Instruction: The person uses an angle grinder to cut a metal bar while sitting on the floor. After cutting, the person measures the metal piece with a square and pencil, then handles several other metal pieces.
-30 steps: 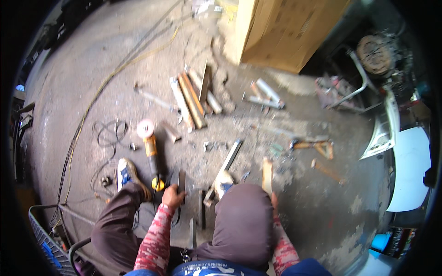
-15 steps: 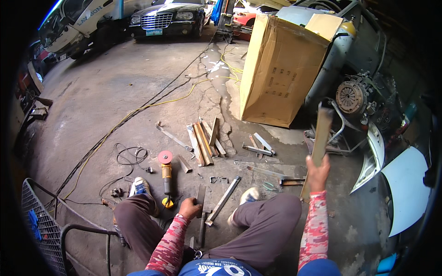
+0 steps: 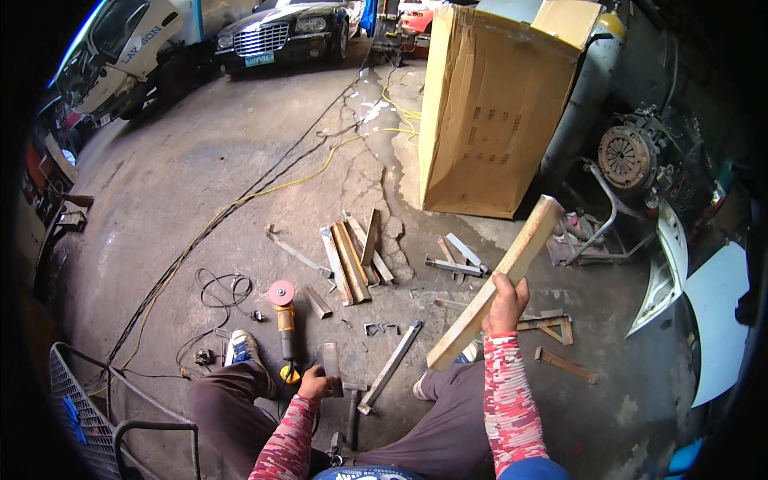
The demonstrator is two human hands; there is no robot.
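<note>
My right hand (image 3: 504,302) is raised and grips a long pale wooden bar (image 3: 496,282) near its middle, the bar slanting up to the right. My left hand (image 3: 314,386) rests low on the floor between my legs, closed on a dark flat metal piece (image 3: 331,366). An angle grinder (image 3: 283,320) with a red disc lies just left of that hand. A long metal strip (image 3: 392,365) lies on the floor between my knees.
A pile of rusty angle-iron pieces (image 3: 352,256) lies ahead on the cracked concrete. A big cardboard box (image 3: 496,104) stands behind it. Cables (image 3: 264,192) run across the floor. Car parts (image 3: 632,160) and white panels (image 3: 720,312) crowd the right; a wire cart (image 3: 88,408) sits lower left; parked cars (image 3: 280,36) are far back.
The view tipped up from the floor toward the yard. My right hand lifted the wooden bar off the ground and now holds it slanted higher. My left hand stayed low on the metal piece.
</note>
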